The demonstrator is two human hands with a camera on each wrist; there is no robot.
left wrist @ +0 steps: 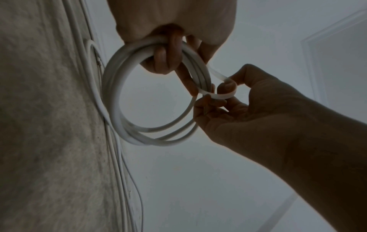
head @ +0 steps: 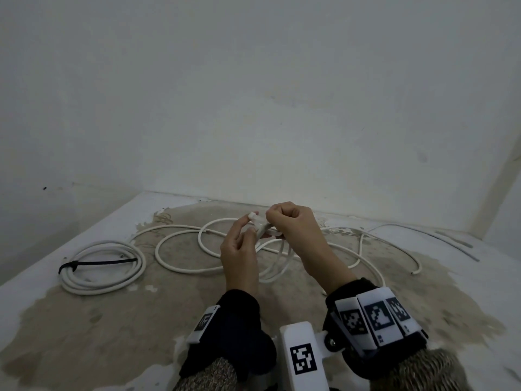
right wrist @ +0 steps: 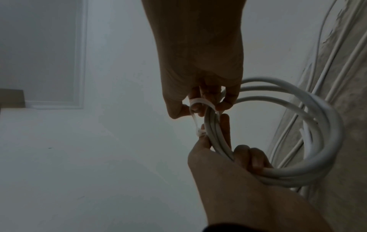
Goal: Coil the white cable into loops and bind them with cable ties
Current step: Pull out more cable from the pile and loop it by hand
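Over a stained surface, my right hand [head: 272, 218] grips the top of a small coil of white cable [head: 277, 263], whose loops hang below it. In the right wrist view its fingers [right wrist: 248, 157] curl round the coil [right wrist: 327, 125], and its thumb presses the tie's head [right wrist: 199, 134] against the strands. A white cable tie [head: 260, 225] passes round the coil. My left hand [head: 251, 224] pinches the tie's strap, which curves over a fingertip as a loop [left wrist: 224, 95]. The rest of the cable [head: 180, 266] trails in loose curves on the surface.
A finished coil [head: 101, 289] bound with a black cable tie [head: 98, 262] lies at the left. The cable's free end [head: 414, 273] lies at the right, with a thin grey wire [head: 423, 235] behind it. A white wall [head: 253, 108] closes the back and the right.
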